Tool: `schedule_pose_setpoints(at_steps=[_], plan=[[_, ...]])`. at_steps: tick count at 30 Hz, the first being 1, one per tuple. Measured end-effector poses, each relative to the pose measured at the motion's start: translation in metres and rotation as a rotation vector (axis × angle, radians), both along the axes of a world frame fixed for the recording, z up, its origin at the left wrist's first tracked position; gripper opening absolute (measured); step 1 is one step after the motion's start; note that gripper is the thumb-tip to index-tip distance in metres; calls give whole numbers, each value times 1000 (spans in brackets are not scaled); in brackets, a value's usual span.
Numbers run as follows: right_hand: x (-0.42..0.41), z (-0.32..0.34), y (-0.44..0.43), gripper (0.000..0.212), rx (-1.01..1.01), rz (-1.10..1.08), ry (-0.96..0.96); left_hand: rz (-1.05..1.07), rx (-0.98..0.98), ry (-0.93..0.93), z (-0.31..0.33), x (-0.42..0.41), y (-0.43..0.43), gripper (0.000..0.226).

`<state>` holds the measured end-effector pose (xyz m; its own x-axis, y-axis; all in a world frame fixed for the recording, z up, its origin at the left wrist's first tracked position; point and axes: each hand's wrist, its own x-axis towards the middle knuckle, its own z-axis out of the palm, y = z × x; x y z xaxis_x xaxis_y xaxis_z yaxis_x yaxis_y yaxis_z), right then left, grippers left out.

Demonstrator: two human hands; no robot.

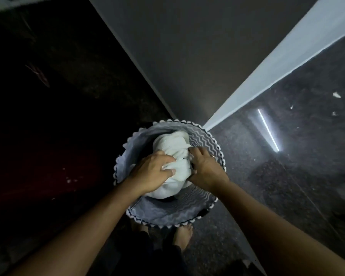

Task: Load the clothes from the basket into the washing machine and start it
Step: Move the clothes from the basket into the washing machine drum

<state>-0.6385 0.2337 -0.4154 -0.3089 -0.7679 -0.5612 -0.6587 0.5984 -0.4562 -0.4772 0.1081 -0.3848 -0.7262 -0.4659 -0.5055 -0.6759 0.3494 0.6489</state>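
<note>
White towelling cloth (172,156), bunched and crumpled, sits at frame centre inside a round basket (205,144) with zigzag lining, gripped between the left hand (150,172) and right hand (204,166), fingers curled into its folds.

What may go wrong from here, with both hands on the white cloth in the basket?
1. The left hand and right hand grip only part of the bunched cloth; a loose end may slip onto the floor.
2. The soft-looking basket may lift or tip with it.
3. The light is dim and a bare foot stands right by the basket; a stumble is possible.
</note>
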Motion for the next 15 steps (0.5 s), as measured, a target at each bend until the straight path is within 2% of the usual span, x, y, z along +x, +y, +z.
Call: schedule_pose_setpoints(at_steps=[3, 5, 7, 9, 11, 12, 15], plan=[[-10, 65, 0, 106, 33, 54, -123, -41, -81, 63, 53, 13, 10, 40], [-20, 115, -2, 92, 118, 108, -181, -59, -129, 101, 91, 22, 16, 37], [-29, 163, -5, 77, 98, 144, -36, -86, -166, 142, 128, 27, 21, 34], [-29, 205, -10, 89, 26, 190, 148, -109, -192, 194, 168, 30, 27, 33], [-23, 231, -14, 96, 4, 264, 148, -114, -217, 258, 203, 28, 32, 33], [-20, 243, -13, 87, 5, 265, 98, -118, -241, 286, 221, 27, 35, 33], [-19, 278, -4, 37, -106, 131, 18, -81, -305, 316, 260, 30, 38, 32]])
